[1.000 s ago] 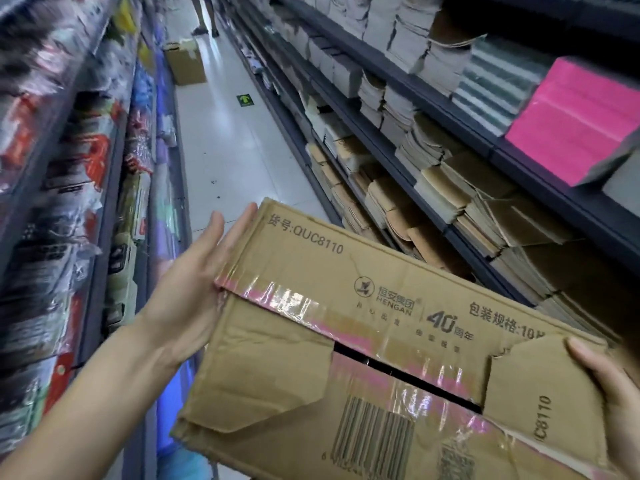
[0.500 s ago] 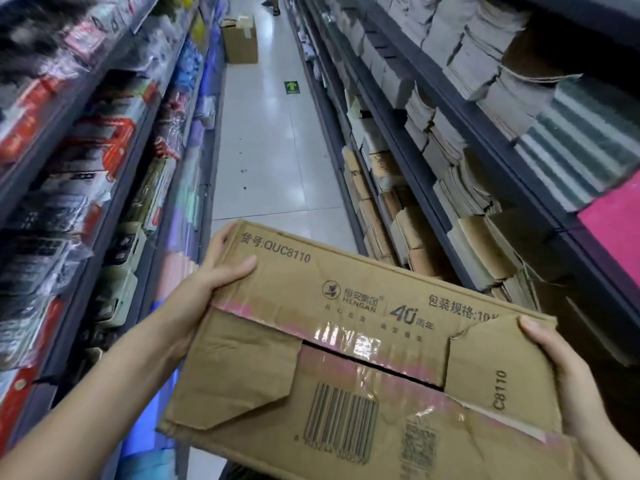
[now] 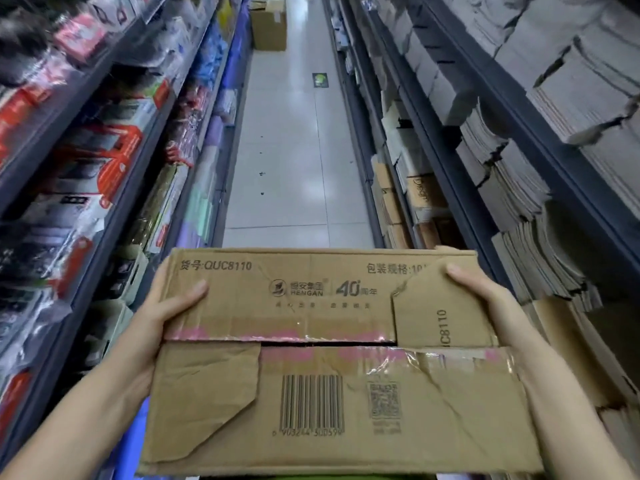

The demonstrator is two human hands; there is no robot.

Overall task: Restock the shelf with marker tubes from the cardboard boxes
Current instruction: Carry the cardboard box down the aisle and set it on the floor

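Now we grip the closed cardboard box [image 3: 332, 358] with our left hand [image 3: 162, 317] and right hand [image 3: 485, 292], thumbs on top.

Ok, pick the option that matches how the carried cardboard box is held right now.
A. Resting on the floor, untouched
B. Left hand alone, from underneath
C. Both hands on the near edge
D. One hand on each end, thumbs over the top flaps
D: the left hand grips the left end of the cardboard box and the right hand grips the right end, each thumb lying on the closed top flaps.
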